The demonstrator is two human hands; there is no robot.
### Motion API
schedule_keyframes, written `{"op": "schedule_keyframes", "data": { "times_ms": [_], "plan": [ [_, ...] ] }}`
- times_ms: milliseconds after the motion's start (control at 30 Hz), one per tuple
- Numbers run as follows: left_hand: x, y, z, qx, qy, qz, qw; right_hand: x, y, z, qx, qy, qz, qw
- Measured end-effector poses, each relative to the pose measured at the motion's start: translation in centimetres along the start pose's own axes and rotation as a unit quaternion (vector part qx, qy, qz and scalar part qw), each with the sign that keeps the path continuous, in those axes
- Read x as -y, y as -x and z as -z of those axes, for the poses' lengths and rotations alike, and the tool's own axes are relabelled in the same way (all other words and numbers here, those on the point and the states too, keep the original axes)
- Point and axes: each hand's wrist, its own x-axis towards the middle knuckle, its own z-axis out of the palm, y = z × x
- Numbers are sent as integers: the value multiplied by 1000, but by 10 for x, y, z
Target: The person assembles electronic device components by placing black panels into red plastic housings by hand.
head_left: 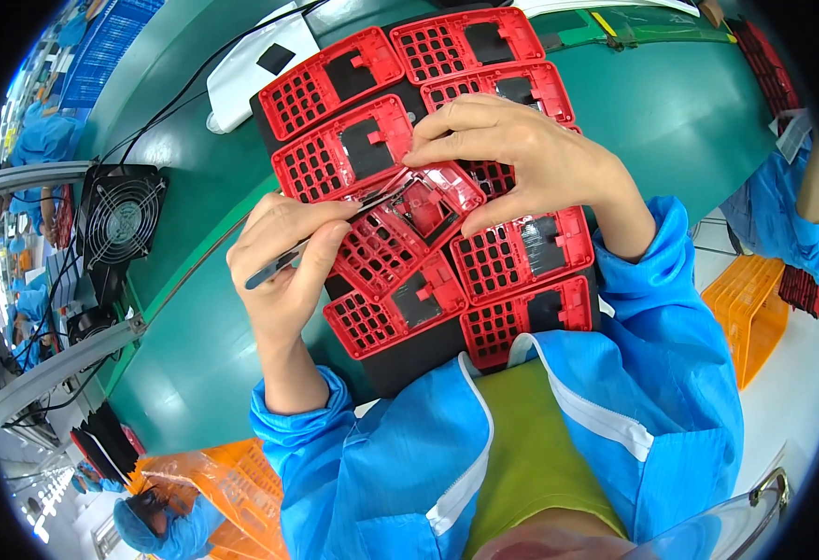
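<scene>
My left hand [283, 247] is closed around a pair of tweezers [273, 269], dark at the handle end and silver toward the tips. The tips reach over the window of a red plastic keypad housing [379, 247], which lies tilted on top of other housings. Clear film shines around that window. My right hand [545, 149] grips the upper right end of the same housing, fingers at its far edge and thumb at its near side. Several more red housings [344, 154] with keypad holes and dark windows lie in rows on a black mat [419, 359] around both hands.
The green table [657, 112] carries a white sheet-like item [265, 70] with a black square. A black fan [122, 219] and cables stand at the left. Orange crates [746, 313] sit at the right and lower left. Co-workers in blue [171, 532] are around.
</scene>
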Motion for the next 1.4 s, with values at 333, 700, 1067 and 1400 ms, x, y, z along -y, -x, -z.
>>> {"op": "schedule_keyframes", "data": {
  "times_ms": [333, 700, 1067, 1400],
  "plan": [
    [6, 0, -7, 1, -17, -15, 1000, -1, 1, -2, -10, 9, 4, 1000],
    [26, 3, -5, 0, 79, 7, 997, -1, 0, -2, -13, 13, 10, 1000],
    [22, -18, -2, 67, 25, -59, 996, -2, 0, -1, -15, 21, 14, 1000],
    [19, -19, -1, 69, 8, -80, 994, 0, -1, -1, -6, 8, 5, 1000]
  ]
}}
